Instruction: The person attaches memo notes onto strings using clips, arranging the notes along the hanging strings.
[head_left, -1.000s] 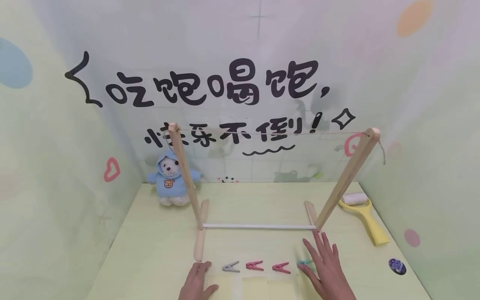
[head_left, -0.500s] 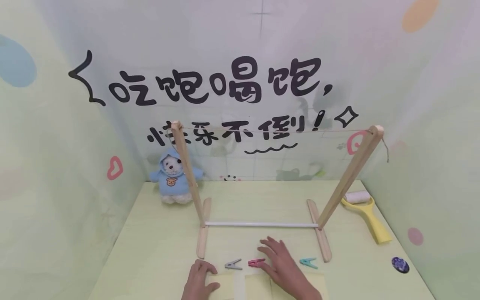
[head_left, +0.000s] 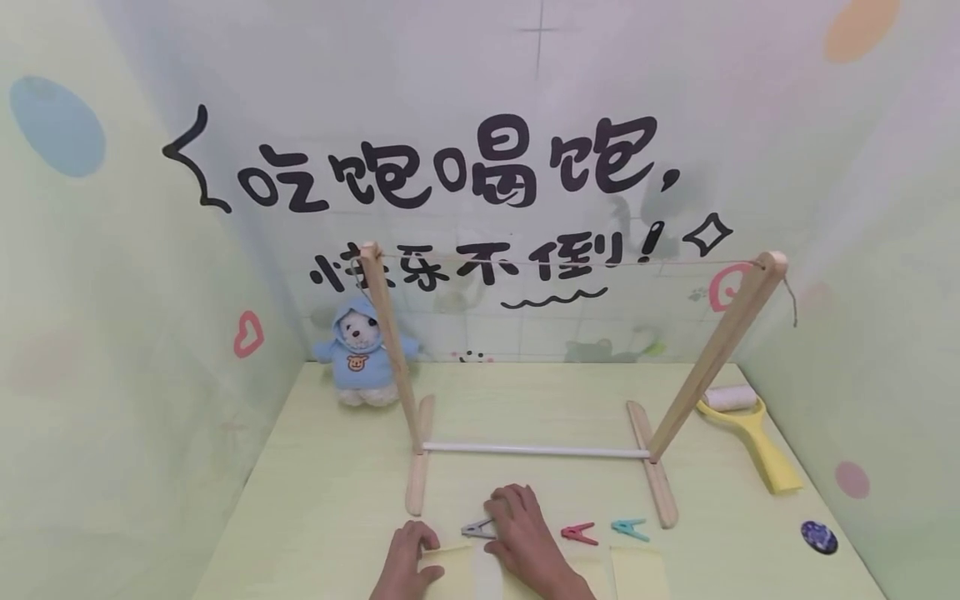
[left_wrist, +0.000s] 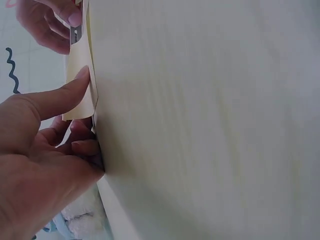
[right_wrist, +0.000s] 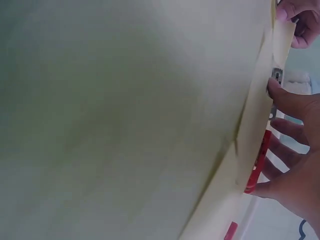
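Observation:
My left hand [head_left: 408, 560] pinches the top edge of a pale yellow sheet of paper [head_left: 452, 575], thumb [left_wrist: 75, 95] in front and fingers behind. That edge is slightly lifted. My right hand [head_left: 525, 537] is at the grey clothespin [head_left: 476, 530], its thumb and fingers apart on either side of the clip's right end. In the right wrist view the thumb [right_wrist: 287, 102] is at the grey clothespin [right_wrist: 277, 76], and a red clothespin [right_wrist: 257, 162] lies by the other fingers. The head view hides that red clip under my hand. Another red clothespin [head_left: 579, 533] and a teal one [head_left: 628, 528] lie rightward.
Behind the hands stands a wooden frame [head_left: 731, 358] with a white crossbar [head_left: 536, 450] and a string on top. A plush bear [head_left: 363, 358] sits back left. A yellow-handled roller [head_left: 772, 454] and a dark blue oval disc [head_left: 819, 537] lie right. More yellow sheets [head_left: 640, 575] lie in front.
My right hand has moved left from the teal clothespin, past the red ones, to the grey one. My left hand stays at the leftmost sheet, whose top edge now shows lifted.

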